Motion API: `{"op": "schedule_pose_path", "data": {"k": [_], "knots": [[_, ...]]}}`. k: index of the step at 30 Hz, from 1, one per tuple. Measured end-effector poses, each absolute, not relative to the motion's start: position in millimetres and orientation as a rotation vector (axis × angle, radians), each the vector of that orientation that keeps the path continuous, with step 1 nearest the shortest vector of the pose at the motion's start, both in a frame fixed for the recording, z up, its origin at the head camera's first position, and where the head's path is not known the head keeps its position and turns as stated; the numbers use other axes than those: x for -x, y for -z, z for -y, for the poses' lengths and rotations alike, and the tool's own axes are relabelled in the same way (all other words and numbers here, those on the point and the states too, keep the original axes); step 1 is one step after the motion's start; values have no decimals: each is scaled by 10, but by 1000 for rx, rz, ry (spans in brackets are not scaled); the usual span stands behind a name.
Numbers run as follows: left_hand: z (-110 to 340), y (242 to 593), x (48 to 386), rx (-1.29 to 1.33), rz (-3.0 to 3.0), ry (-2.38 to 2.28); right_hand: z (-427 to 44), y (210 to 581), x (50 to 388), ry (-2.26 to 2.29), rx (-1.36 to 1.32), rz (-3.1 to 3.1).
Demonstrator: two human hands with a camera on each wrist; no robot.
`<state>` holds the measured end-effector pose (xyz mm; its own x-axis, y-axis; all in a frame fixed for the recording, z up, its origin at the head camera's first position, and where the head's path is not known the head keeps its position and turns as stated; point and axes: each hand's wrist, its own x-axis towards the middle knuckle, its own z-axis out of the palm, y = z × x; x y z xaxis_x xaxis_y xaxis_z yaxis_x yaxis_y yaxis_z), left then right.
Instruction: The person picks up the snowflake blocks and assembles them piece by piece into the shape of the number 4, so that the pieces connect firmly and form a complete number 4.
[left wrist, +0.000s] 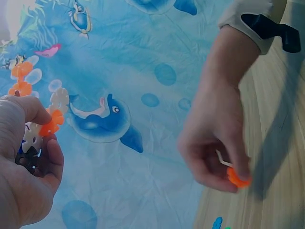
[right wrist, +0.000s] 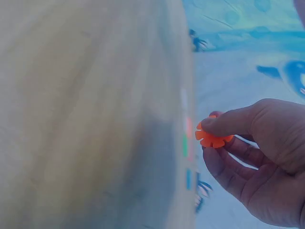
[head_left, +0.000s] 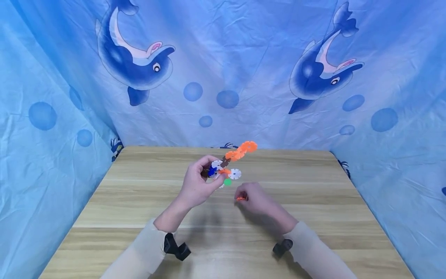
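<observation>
My left hand (head_left: 200, 182) holds a joined chain of slotted snowflake discs. An orange arm of discs (head_left: 240, 151) slants up to the right from a brown disc (head_left: 226, 161). White discs (head_left: 235, 174) and a blue one (head_left: 211, 171) sit closer to the fingers, which hide part of the build. In the left wrist view, the thumb and fingers grip it around an orange disc (left wrist: 51, 123). Lower and to the right, my right hand (head_left: 256, 197) pinches a loose orange snowflake disc (right wrist: 213, 133) between thumb and fingers, apart from the chain.
Blue loose piece (left wrist: 217, 223) lies on the wooden table (head_left: 139, 217). A green piece (head_left: 227, 181) shows just below the chain; whether it is attached, I cannot tell. A blue dolphin-print cloth (head_left: 223, 58) hangs behind the table and along its sides.
</observation>
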<state>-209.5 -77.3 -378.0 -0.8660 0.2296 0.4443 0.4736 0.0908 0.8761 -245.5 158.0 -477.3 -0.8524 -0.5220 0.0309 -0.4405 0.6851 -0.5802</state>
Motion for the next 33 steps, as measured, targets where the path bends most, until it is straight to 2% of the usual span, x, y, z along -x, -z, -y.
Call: {"op": "schedule_pose_path", "data": {"k": [7, 14, 33], "knots": [[766, 3792, 2112, 724, 2150, 1857, -1725, 4529, 2483, 976, 866, -2880], [765, 3804, 2113, 728, 2148, 1867, -1781, 4339, 2461, 1038, 826, -2888], [775, 3811, 2118, 719, 2171, 1865, -1833, 3877, 2228, 1526, 771, -2848]]}}
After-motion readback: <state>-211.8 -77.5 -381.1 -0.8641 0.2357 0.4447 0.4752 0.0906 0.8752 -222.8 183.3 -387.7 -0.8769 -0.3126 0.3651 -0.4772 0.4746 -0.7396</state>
